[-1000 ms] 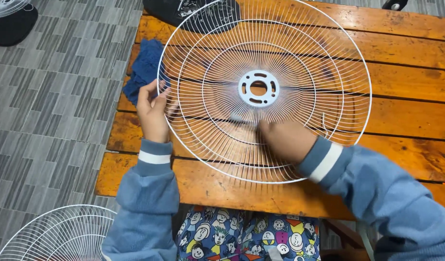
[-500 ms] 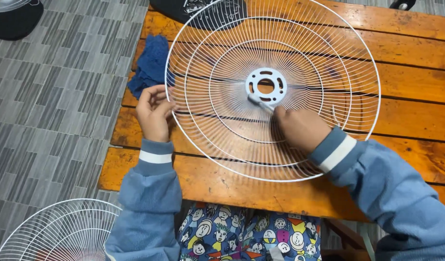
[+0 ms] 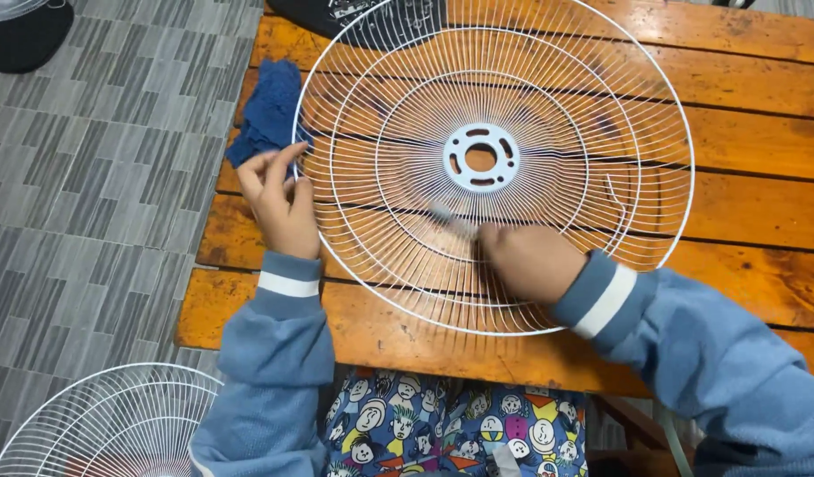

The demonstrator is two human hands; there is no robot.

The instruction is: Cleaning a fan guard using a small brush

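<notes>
Wooden table (image 3: 742, 132) carries white fan grille (image 3: 548, 106); left hand (image 3: 279, 208) pinches its rim, right hand (image 3: 526, 261) clamps a brush (image 3: 451, 219) mid-spokes (cleaning seemingly partway, extent unclear).

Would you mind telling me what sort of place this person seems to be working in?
Probably a home or small workshop corner set up for cleaning fans. A white wire fan guard lies on an orange slatted wooden table, a second fan guard rests on the grey patterned floor, and a blue cloth sits nearby.

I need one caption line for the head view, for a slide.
Left hand steadies a white fan grille on an orange wooden table; right hand brushes its wires.
</notes>
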